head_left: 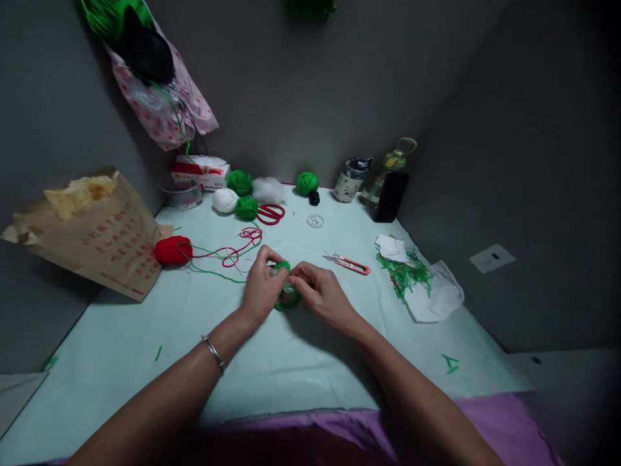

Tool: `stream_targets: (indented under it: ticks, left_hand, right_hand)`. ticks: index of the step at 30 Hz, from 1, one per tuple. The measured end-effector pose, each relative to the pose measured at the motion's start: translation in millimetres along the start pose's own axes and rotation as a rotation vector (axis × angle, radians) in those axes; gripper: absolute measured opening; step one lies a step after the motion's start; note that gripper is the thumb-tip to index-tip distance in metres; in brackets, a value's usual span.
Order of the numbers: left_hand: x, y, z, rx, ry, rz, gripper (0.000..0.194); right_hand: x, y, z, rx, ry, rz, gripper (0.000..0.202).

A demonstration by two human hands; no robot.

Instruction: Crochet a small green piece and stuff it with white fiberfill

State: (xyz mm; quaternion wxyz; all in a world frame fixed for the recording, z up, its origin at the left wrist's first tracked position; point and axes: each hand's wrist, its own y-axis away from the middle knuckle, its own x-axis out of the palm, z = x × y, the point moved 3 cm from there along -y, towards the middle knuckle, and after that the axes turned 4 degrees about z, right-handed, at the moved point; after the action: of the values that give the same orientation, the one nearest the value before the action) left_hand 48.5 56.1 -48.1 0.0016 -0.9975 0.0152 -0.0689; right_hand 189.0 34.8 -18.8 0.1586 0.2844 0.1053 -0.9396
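Observation:
Both hands meet at the middle of the pale table (121, 349). My left hand (261, 288) and my right hand (321, 294) pinch a small green yarn piece (286, 294) between their fingertips. A silver bangle circles my left wrist. Green and red yarn strands (228, 255) trail left from the piece toward a red yarn ball (173, 250). Orange-handled thread snips (350, 263) lie just beyond my right hand.
Green yarn balls (246, 207), a white ball (225, 200), stuffing and red scissors (270, 213) sit at the back. A jar (350, 180), a bottle (388, 171) and a dark box stand back right. Green offcuts on white paper (427, 291) lie right; a brown paper bag (97, 233) leans left.

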Motion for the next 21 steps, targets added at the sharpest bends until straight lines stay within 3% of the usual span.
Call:
stream_targets:
  ticks: [3,8,12,17,21]
  left_hand:
    - [2.1,0.5,1.2,-0.048,0.047,0.038,0.019]
    - [5.2,11.1,-5.7,-0.086,0.154,0.171,0.024]
    - [4.2,12.1,-5.9,-0.060,0.138,0.226,0.035]
    - [1.7,3.0,3.8,0.026,-0.001,0.127,0.021]
    - [-2.1,5.8,3.6,0.202,-0.113,0.002,0.018]
  right_hand:
    - [-0.7,-1.1,-2.8,-0.022,0.060,-0.053,0.011]
    - [-11.8,-5.2,-11.9,0.051,0.016,-0.168,0.025]
    - [-15.2,-6.2,-11.3,0.071,-0.045,-0.139,0.030]
    - [-2.2,0.9,0.5,0.036,-0.052,-0.028,0.024]
    - [0.6,3.4,2.6,0.020,-0.026,0.012,0.020]
